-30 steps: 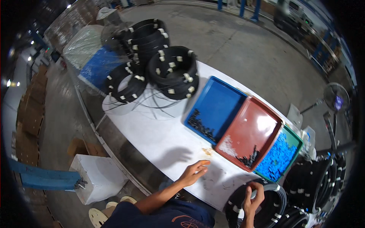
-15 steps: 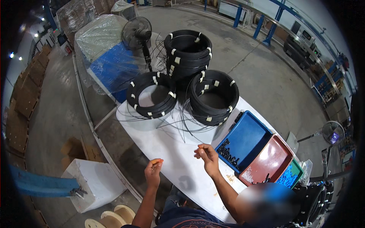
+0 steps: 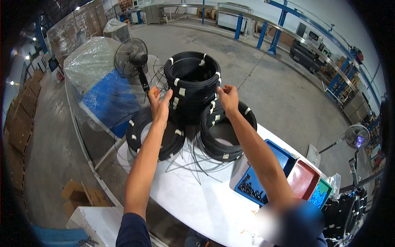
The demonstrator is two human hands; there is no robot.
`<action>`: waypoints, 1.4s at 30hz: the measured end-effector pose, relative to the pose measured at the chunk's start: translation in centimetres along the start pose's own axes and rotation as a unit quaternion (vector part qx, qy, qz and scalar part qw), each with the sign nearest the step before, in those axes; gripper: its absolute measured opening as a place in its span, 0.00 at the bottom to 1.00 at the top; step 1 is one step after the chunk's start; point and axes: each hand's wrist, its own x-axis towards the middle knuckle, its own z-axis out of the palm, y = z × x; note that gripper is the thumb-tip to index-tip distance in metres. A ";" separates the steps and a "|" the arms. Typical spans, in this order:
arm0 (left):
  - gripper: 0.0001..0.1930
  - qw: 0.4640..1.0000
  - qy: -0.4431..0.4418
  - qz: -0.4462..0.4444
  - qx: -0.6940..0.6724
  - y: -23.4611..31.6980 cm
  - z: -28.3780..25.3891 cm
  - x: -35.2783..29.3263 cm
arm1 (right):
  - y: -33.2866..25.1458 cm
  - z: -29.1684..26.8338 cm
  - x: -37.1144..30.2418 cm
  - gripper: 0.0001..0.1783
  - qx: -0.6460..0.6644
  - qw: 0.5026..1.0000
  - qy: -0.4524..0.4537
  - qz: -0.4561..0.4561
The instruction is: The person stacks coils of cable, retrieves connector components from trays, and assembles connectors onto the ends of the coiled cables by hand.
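Observation:
Both my arms reach forward over the table to a tall stack of black cable coils (image 3: 195, 88), bound with pale tape, at the back. My left hand (image 3: 159, 105) is at the stack's left side, fingers apart and holding nothing. At its right side my right hand (image 3: 228, 99) is open, with fingertips close to the coils; whether they touch is unclear. A lower pile of coils (image 3: 133, 133) lies under my left forearm. Another coil pile (image 3: 210, 142) stands beneath my right forearm, partly covered by it. Loose cable ends trail from the piles onto the white table (image 3: 185, 206).
At the right side of the table stand a blue tray (image 3: 279, 154) with small black parts, a red tray (image 3: 303, 179) and a green tray (image 3: 329, 193) with blue parts. A black fan (image 3: 138, 59) rises behind the left coils, beside a plastic-wrapped blue-sided load (image 3: 109, 92).
My hands have moved from above the near part of the table forward to either side of the back coil stack. The view has tilted up, so the table sits lower.

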 end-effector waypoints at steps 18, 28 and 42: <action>0.57 0.993 0.069 0.013 -0.100 -3.4 6.0 5.3 | -0.3 5.0 3.8 0.57 0.229 0.971 -0.026 -0.057; 0.62 0.980 0.129 -0.114 -0.102 -0.6 -7.5 -38.0 | 4.4 -17.2 -21.7 0.66 0.296 0.890 -0.340 -0.063; 0.52 0.976 -0.139 -0.031 0.163 -8.5 -8.9 -61.2 | 20.5 -36.5 -51.2 0.46 0.011 0.977 -0.167 0.135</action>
